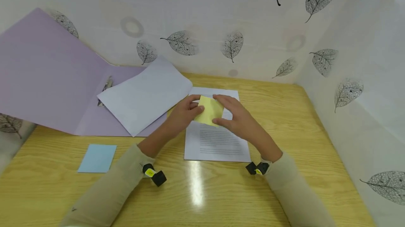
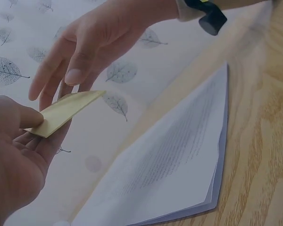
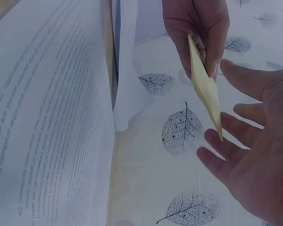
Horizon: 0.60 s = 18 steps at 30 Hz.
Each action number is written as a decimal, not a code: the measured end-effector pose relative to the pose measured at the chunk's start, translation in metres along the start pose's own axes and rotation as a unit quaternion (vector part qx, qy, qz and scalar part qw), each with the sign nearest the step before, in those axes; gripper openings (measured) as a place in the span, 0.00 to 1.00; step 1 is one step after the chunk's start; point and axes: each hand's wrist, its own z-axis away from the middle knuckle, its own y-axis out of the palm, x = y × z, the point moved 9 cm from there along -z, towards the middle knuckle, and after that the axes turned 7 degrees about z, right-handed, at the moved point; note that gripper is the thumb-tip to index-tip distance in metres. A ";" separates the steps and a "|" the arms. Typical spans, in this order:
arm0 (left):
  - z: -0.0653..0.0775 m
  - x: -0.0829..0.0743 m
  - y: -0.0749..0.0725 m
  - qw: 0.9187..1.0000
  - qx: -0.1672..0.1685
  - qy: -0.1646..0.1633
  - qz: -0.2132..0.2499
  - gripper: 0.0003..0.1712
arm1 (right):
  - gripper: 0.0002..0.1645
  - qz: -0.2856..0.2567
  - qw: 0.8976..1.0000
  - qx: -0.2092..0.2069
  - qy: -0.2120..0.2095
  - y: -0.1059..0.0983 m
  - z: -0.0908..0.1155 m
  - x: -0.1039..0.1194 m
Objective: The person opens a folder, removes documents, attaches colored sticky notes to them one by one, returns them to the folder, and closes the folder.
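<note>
With the left hand pinching the yellow paper above the sheets, toward the table's far edge — the right hand loosely spread round its other side — a light, steady pinch should best avoid creases.

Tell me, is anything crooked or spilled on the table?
Yes, the white paper looks crooked: it lies slanted across the folder instead of lining up with it, and its right end pokes out past the edge. I see nothing spilled.
</note>
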 end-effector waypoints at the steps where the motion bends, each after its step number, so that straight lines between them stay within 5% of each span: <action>1: 0.000 0.000 -0.001 1.000 -0.004 0.000 0.006 0.25 | 0.48 0.028 0.999 0.005 -0.018 0.003 0.000 0.005; 5: 0.001 -0.001 -0.004 1.000 -0.011 0.004 0.028 0.24 | 0.56 0.092 0.994 -0.002 -0.058 0.011 0.001 0.016; 18: -0.001 0.004 -0.006 0.999 -0.009 -0.001 0.031 0.27 | 0.50 0.116 0.991 -0.025 -0.059 0.010 0.000 0.013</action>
